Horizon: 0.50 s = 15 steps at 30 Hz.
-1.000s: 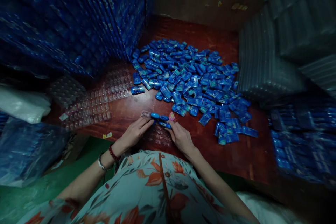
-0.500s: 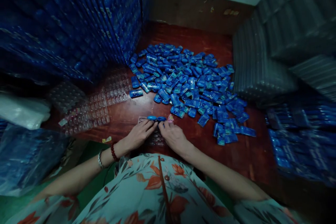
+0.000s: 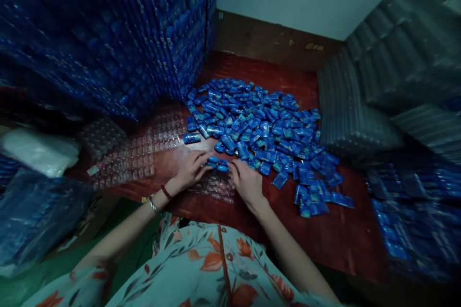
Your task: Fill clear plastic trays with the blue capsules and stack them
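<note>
In front of my body lies a clear blister tray (image 3: 218, 188) with rows of moulded cups. At its far end is a small cluster of shiny blue packets (image 3: 217, 163), between my two hands. My left hand (image 3: 192, 171) is closed at the cluster's left end, with fingertips on the packets. From the right, my right hand (image 3: 248, 181) bends its fingers against the other end of the cluster. Just beyond my hands spreads a big loose pile of the same blue packets (image 3: 259, 120). Parts of the tray are hidden under my hands.
More clear blister trays (image 3: 144, 153) lie to the left on the red-brown table (image 3: 288, 240). Tall stacks of filled blue packs (image 3: 154, 33) rise at the back left. Grey stacked trays (image 3: 356, 100) stand on the right, above more blue packs (image 3: 414, 211). A white bag (image 3: 39, 148) sits far left.
My hands have moved slightly apart, and more blue packets now show between them, where two showed before. The view has tilted up a little, so the scene sits lower.
</note>
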Each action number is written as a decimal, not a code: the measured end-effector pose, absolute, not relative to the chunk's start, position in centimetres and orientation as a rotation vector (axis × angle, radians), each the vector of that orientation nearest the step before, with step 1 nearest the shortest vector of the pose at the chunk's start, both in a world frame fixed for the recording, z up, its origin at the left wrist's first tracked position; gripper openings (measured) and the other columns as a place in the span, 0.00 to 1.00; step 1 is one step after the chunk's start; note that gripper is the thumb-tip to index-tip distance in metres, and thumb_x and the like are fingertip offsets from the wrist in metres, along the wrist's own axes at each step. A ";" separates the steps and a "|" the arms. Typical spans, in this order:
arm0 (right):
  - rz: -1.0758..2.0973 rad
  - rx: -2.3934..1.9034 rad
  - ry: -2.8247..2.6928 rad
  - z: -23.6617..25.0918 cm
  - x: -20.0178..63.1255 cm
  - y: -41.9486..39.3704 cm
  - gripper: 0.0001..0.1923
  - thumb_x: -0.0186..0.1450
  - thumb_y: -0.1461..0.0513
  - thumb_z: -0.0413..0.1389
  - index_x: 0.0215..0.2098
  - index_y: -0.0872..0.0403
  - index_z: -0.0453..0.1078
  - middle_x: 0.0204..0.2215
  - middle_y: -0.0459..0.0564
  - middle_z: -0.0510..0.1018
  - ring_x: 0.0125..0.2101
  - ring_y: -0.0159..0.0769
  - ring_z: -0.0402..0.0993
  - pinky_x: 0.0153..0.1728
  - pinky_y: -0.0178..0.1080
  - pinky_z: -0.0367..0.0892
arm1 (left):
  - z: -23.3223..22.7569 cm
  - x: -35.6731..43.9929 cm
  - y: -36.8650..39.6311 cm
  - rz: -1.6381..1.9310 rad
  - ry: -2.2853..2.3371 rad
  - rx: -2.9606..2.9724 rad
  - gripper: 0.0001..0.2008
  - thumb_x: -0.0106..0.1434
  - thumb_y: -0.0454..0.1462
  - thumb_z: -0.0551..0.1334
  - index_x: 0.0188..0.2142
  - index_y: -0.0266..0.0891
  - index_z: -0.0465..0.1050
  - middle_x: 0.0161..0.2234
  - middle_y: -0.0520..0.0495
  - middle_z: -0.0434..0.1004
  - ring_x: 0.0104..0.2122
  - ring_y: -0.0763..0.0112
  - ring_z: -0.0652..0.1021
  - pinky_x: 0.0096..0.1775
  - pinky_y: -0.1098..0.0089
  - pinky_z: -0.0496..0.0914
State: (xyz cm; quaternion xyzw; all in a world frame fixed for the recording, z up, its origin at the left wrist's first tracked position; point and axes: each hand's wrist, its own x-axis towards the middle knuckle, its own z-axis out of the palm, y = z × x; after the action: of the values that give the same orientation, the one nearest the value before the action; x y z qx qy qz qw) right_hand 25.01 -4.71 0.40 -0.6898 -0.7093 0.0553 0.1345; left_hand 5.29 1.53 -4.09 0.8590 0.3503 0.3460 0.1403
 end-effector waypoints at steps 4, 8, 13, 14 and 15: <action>0.178 -2.071 -2.035 1.2 25.5 0.3 0.12 0.69 0.58 0.47 0.43 0.54 0.69 0.38 0.53 0.76 0.37 0.37 0.75 0.32 0.32 0.62 | -2.4 8.1 5.9 0.559 1.399 2.265 0.14 0.67 0.41 0.51 0.37 0.33 0.70 0.36 0.40 0.73 0.39 0.63 0.73 0.43 0.64 0.68; 0.308 -2.077 -2.297 1.4 24.3 5.1 0.18 0.67 0.61 0.49 0.53 0.63 0.60 0.46 0.61 0.71 0.43 0.40 0.73 0.37 0.34 0.63 | -1.7 11.6 9.0 0.129 1.383 2.268 0.17 0.53 0.41 0.67 0.37 0.30 0.71 0.37 0.36 0.75 0.38 0.57 0.75 0.39 0.64 0.68; 0.428 -1.966 -2.361 1.0 25.6 5.9 0.18 0.61 0.67 0.54 0.50 0.61 0.63 0.45 0.61 0.73 0.41 0.43 0.73 0.40 0.38 0.66 | -2.1 12.4 10.3 0.106 1.370 2.239 0.18 0.48 0.32 0.68 0.40 0.32 0.71 0.37 0.39 0.76 0.37 0.59 0.76 0.38 0.67 0.69; 0.455 -1.936 -2.290 0.9 26.5 5.4 0.19 0.60 0.67 0.53 0.50 0.59 0.62 0.45 0.60 0.73 0.41 0.43 0.73 0.40 0.40 0.67 | -2.1 11.8 10.3 0.127 1.358 2.238 0.17 0.50 0.32 0.67 0.41 0.33 0.71 0.39 0.40 0.76 0.38 0.60 0.76 0.39 0.67 0.69; 0.499 -1.900 -2.172 0.7 27.5 4.6 0.19 0.61 0.66 0.52 0.51 0.57 0.62 0.44 0.58 0.73 0.41 0.43 0.73 0.41 0.41 0.68 | -2.2 11.0 10.1 0.147 1.342 2.239 0.16 0.53 0.32 0.65 0.43 0.33 0.70 0.41 0.40 0.75 0.40 0.61 0.76 0.41 0.67 0.69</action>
State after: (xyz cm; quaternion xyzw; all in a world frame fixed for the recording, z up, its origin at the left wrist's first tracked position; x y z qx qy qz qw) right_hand 27.55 4.63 0.72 -0.6451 -0.7375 0.1694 0.1060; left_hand 11.00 10.14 -2.19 0.8269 0.4954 0.0543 0.2604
